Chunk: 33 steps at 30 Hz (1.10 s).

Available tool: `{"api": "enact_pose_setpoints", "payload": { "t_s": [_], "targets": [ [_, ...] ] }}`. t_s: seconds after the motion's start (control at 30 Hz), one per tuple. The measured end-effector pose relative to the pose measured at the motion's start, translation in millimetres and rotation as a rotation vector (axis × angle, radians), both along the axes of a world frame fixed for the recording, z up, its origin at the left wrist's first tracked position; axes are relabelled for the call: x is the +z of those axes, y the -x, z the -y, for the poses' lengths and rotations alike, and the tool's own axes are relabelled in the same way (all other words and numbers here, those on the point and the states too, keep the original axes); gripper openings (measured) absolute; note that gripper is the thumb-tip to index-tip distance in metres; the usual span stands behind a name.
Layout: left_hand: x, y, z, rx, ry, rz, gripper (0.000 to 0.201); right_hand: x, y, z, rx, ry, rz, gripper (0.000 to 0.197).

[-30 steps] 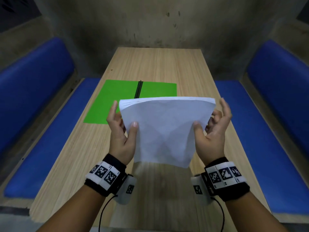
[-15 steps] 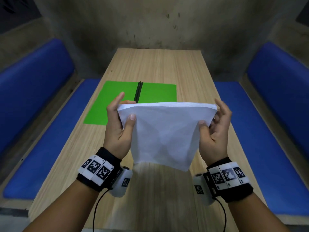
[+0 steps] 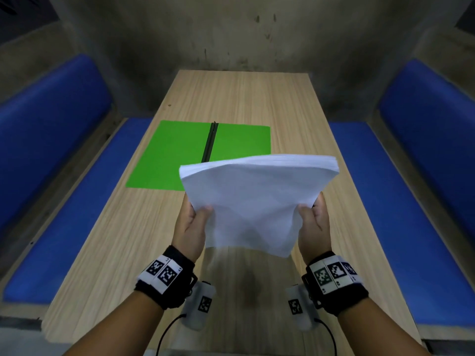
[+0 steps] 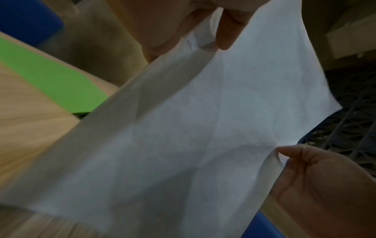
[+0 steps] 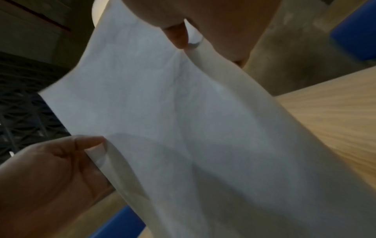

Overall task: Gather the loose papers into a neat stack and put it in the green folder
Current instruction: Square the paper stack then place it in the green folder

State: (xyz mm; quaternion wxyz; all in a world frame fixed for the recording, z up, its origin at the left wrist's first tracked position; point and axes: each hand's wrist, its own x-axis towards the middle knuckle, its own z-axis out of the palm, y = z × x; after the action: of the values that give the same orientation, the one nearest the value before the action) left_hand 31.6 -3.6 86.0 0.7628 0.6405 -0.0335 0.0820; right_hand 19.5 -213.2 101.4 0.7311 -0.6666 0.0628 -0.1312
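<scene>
A thick white paper stack is held upright in the air over the table, its top edge tilted away from me. My left hand pinches its left edge, thumb on the near face. My right hand pinches the right edge the same way. In the left wrist view the stack fills the frame, with the left thumb on it. The right wrist view shows the stack under the right thumb. The green folder lies open and flat beyond the stack, with a black spine bar down its middle.
The wooden table runs away from me to a grey wall. Blue padded benches flank it on both sides. Wrist bands with cables sit on both forearms.
Both hands have slid down the stack's side edges, from near the top to the lower half. The stack's top has tipped further away, toward the folder.
</scene>
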Motion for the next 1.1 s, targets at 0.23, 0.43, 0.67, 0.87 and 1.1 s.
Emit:
{"api": "enact_pose_setpoints", "payload": {
  "t_s": [0.23, 0.43, 0.67, 0.87, 1.1],
  "targets": [
    [-9.4, -19.6, -20.6, -0.121, -0.239, -0.039, 0.050, -7.5, -3.5, 6.6, 0.047, 0.085, -0.067, 0.045],
    [19.2, -43.0, -32.0, -0.256, -0.276, -0.006, 0.032, 12.4, -15.4, 17.1, 0.176, 0.114, -0.066, 0.059],
    [16.4, -52.2, -36.9, -0.344, -0.167, -0.108, 0.049, 21.2, -20.1, 27.5, 0.336, 0.008, -0.255, 0.041],
    [-11.7, -50.2, -48.8, -0.344, -0.036, -0.302, 0.064, -30.1, 20.6, 27.9, 0.510, 0.065, -0.426, 0.045],
    [-41.7, -47.6, -47.2, -0.359, 0.040, -0.453, 0.060, -60.3, 22.6, 17.9, 0.356, 0.037, -0.415, 0.040]
  ]
}}
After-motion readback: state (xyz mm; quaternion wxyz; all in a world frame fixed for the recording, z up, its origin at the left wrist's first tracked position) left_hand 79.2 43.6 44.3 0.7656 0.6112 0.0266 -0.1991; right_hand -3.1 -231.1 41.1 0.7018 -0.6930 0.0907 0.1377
